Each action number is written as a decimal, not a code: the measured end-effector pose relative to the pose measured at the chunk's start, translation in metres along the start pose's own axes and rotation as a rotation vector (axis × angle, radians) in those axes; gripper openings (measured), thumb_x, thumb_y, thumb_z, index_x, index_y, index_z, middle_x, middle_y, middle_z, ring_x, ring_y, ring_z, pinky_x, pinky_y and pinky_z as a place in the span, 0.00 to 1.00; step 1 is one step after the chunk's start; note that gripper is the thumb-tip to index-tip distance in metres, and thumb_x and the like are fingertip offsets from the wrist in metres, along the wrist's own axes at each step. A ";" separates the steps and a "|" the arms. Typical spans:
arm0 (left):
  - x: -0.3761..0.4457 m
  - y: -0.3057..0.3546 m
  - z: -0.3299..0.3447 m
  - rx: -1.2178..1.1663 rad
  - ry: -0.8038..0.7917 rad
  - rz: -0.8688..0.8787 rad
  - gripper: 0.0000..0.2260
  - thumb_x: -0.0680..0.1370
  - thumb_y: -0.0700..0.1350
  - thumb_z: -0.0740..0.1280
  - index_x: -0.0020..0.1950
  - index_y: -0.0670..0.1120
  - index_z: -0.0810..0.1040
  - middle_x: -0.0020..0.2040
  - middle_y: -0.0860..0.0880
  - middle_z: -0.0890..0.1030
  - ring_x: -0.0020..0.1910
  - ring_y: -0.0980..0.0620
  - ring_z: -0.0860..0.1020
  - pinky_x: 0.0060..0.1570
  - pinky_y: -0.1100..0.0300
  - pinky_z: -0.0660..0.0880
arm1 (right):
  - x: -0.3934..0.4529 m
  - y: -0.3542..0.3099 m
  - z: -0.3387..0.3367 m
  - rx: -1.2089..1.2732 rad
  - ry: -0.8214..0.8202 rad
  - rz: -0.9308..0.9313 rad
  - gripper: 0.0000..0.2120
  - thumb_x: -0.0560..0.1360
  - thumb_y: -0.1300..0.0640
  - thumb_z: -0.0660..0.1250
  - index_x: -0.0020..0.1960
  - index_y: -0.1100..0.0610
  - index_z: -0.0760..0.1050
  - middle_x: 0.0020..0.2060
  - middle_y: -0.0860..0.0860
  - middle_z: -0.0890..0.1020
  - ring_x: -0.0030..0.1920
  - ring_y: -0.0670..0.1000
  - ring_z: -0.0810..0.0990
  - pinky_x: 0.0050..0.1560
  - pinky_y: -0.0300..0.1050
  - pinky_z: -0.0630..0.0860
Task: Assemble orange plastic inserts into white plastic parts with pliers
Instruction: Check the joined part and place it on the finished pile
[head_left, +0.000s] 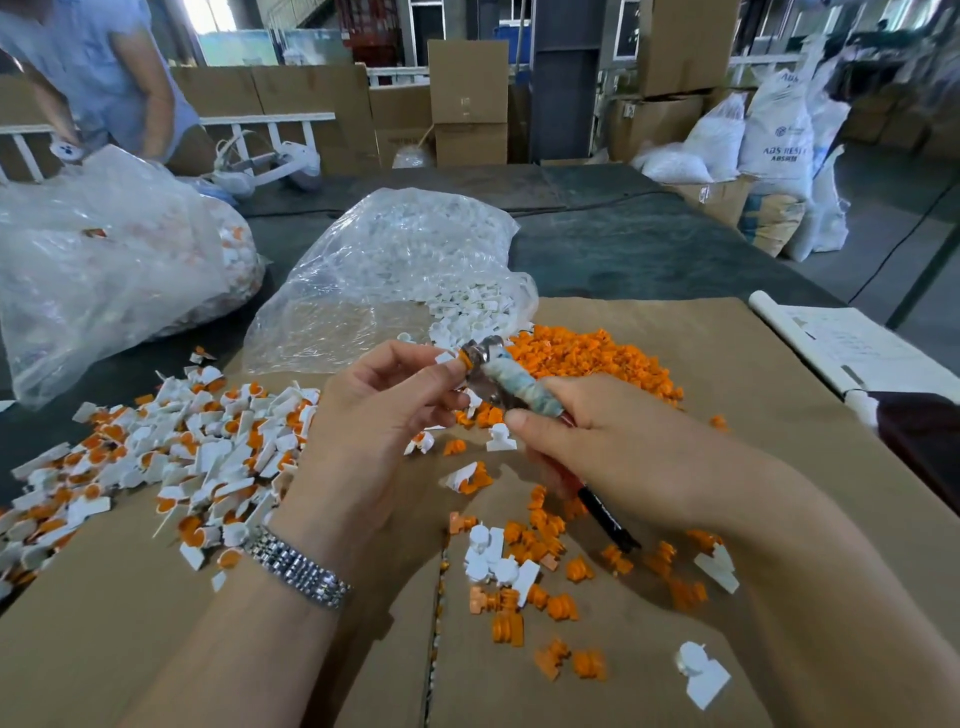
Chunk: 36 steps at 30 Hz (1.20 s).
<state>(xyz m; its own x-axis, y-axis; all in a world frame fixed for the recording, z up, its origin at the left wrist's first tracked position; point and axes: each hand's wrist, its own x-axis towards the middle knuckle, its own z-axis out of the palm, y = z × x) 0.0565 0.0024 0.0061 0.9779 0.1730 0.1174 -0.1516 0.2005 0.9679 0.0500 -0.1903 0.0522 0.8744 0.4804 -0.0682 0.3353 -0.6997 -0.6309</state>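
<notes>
Pressing an orange insert into a white part with the pliers

The left hand (387, 410) pinches a white part (445, 357) with its orange insert (464, 358), right at the pliers (511, 382) nose; the right hand (597, 441) has its grip curled round the wrapped handles. The seating step looks to be in hand. Next, likely a firm squeeze, then a drop onto the finished pile (171, 467), left of the grip on the table (649, 249).

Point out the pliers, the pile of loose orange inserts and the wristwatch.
pliers (511, 387), head view, on the cloth-wrapped handle.
pile of loose orange inserts (587, 356), head view, pile's middle.
wristwatch (296, 571), head view, metal band.
</notes>
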 end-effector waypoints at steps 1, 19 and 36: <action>0.000 0.000 0.000 0.009 0.000 0.009 0.03 0.76 0.36 0.74 0.44 0.42 0.83 0.37 0.45 0.83 0.36 0.50 0.81 0.37 0.62 0.78 | 0.000 0.000 0.001 -0.014 0.009 -0.011 0.18 0.83 0.43 0.58 0.42 0.54 0.71 0.34 0.55 0.79 0.34 0.52 0.76 0.45 0.56 0.77; 0.005 0.000 -0.012 0.217 0.201 0.141 0.04 0.79 0.42 0.72 0.46 0.48 0.86 0.37 0.51 0.85 0.37 0.55 0.83 0.38 0.66 0.79 | 0.015 0.020 -0.002 -0.021 0.134 0.028 0.29 0.73 0.27 0.56 0.45 0.53 0.75 0.38 0.52 0.82 0.37 0.51 0.81 0.43 0.54 0.79; 0.011 -0.040 0.012 1.441 -0.330 0.476 0.17 0.84 0.50 0.63 0.74 0.56 0.73 0.72 0.59 0.73 0.70 0.54 0.69 0.68 0.52 0.65 | 0.051 0.067 0.026 -0.510 0.325 0.440 0.31 0.77 0.33 0.63 0.67 0.57 0.69 0.65 0.60 0.72 0.66 0.62 0.71 0.65 0.61 0.68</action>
<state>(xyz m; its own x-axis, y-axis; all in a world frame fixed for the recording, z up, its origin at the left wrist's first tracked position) 0.0754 -0.0149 -0.0290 0.8979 -0.3023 0.3199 -0.3743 -0.9069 0.1935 0.1075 -0.1992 -0.0133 0.9984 -0.0260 0.0503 -0.0179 -0.9876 -0.1557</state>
